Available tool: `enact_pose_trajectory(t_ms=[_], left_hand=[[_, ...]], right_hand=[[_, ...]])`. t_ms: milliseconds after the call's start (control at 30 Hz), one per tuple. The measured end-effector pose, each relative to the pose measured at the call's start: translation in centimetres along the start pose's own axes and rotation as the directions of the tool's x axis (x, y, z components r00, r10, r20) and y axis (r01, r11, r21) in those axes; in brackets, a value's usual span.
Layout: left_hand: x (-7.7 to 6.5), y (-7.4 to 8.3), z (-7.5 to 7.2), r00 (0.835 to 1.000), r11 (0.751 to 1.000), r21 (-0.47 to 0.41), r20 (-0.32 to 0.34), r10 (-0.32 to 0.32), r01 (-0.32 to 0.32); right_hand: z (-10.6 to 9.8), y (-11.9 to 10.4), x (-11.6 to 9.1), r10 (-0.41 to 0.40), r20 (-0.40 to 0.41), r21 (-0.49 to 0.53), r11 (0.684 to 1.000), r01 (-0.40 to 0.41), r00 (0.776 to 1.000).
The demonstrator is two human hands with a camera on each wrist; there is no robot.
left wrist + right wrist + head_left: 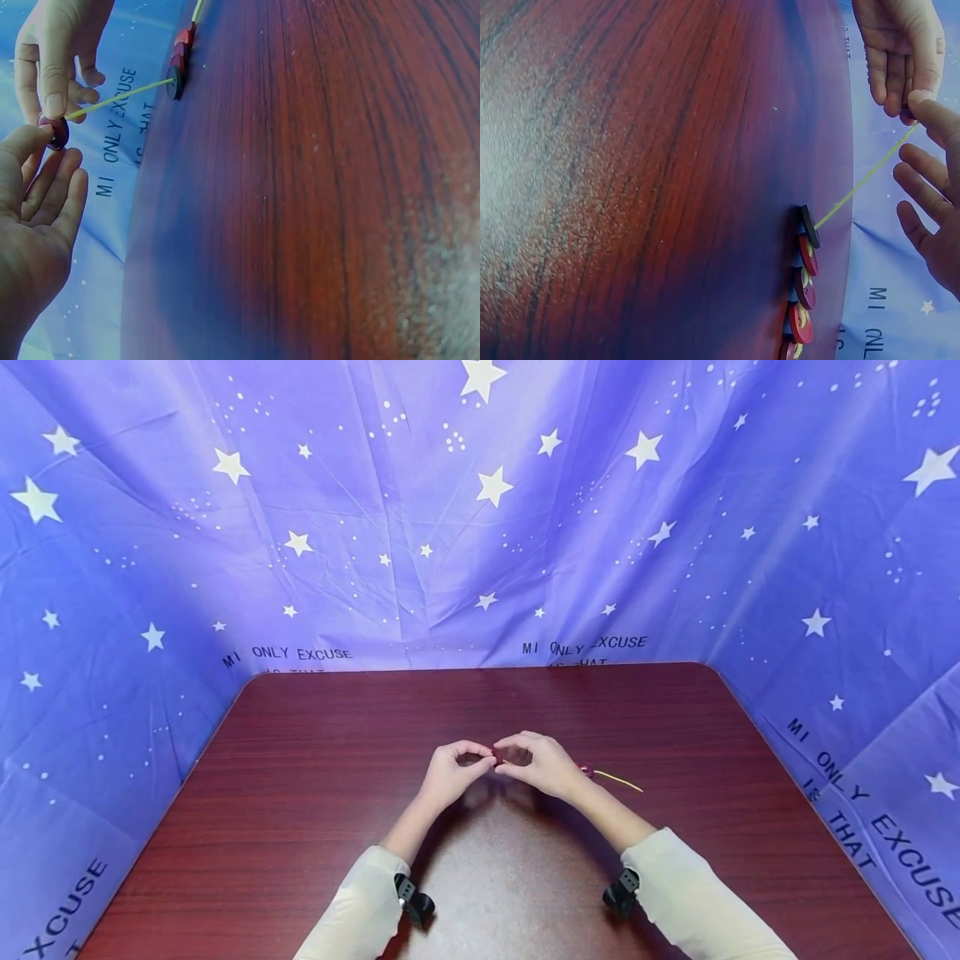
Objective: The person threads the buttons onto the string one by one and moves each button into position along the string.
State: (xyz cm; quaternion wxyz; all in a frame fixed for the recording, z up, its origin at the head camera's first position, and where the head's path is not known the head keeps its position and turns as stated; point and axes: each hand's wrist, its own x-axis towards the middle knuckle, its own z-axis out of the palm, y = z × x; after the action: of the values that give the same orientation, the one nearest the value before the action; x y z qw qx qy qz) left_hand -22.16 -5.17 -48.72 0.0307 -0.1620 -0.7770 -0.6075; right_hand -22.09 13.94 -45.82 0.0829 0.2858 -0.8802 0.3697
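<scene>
Between the fingertips of both hands is a small dark red button (497,757), held above the table. My left hand (450,772) pinches it between thumb and fingers. From the other side, my right hand (543,764) has its thumb and finger on the button's edge; its other fingers are spread apart. A yellow string (866,176) runs from the held button to a row of red and dark buttons (801,322) threaded on it, lying on the table. In the head view, the right hand and wrist hide most of this row; a loose string end shows beyond.
The dark red wood-grain table (315,827) is bounded by a blue star-print curtain (420,568) at the back and sides. Black wrist cameras sit at both pale sleeves (352,902).
</scene>
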Motion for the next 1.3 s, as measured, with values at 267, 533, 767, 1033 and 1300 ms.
enact_pose_trajectory(t_ms=[267,533,767,1033,1300], left_hand=[[0.0,0.0,0.0,0.999,0.999,-0.01,0.014,-0.036,0.036],[0.1,0.0,-0.4,0.999,0.999,0.019,0.04,-0.031,0.03],[0.0,-0.1,-0.8,0.999,0.998,0.057,0.047,-0.021,0.018],[-0.2,-0.1,-0.9,0.998,0.997,0.065,0.045,-0.049,0.046],[-0.2,0.1,-1.2,0.998,0.995,0.091,0.053,-0.041,0.036]], right_hand=[[-0.3,0.0,0.3,-0.08,0.036,-0.094,0.992,0.083,0.996],[-0.5,0.3,0.5,-0.133,0.049,-0.163,0.977,0.139,0.99],[-0.6,0.5,0.3,-0.092,0.07,-0.177,0.979,0.103,0.993],[-0.7,0.8,0.0,-0.034,0.082,-0.175,0.983,0.048,0.996],[-1.0,1.2,-0.3,-0.018,0.076,-0.174,0.984,0.031,0.997]])
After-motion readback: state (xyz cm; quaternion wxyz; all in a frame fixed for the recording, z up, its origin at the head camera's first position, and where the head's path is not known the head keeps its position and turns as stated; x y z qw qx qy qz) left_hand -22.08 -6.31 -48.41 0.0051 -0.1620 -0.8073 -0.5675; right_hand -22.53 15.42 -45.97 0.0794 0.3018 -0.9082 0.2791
